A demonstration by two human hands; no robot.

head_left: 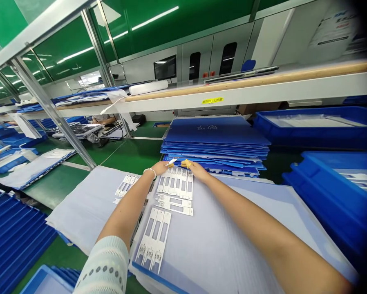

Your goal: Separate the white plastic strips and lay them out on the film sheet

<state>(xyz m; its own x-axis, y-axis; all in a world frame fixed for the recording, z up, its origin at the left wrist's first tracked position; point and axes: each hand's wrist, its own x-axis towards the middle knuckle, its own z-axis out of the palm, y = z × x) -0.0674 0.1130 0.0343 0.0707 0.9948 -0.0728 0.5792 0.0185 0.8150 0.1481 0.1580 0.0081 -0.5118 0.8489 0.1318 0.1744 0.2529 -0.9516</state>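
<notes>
The left grip (160, 167) is closed. It pinches a small white piece (171, 162) in its fingers. The right grip (196, 170) is right beside it, and its yellow finger covers (186, 163) are at the top of a row of white metal strips (174, 183). You cannot tell if the right grip is holding anything.

The strips have long holes in them. They lie side by side on a big pale plastic sheet (232, 230). Two more strips (173, 204) lie just below the row. A group of three strips (153, 239) lies nearer the person, and more strips (126, 184) lie by the left arm. A white bracelet (149, 172) is on the left wrist, and a sleeve with dots (105, 265) covers the left arm.

Another pale sheet (85, 204) lies to the left. A tall stack of blue sheets (215, 143) is just past the hands. Blue crates (315, 124) sit to the right. Behind the stack is a long white shelf (247, 92) with a wood edge and a yellow label (212, 100). Far off, past the shelf, is another person's arm (104, 119).
</notes>
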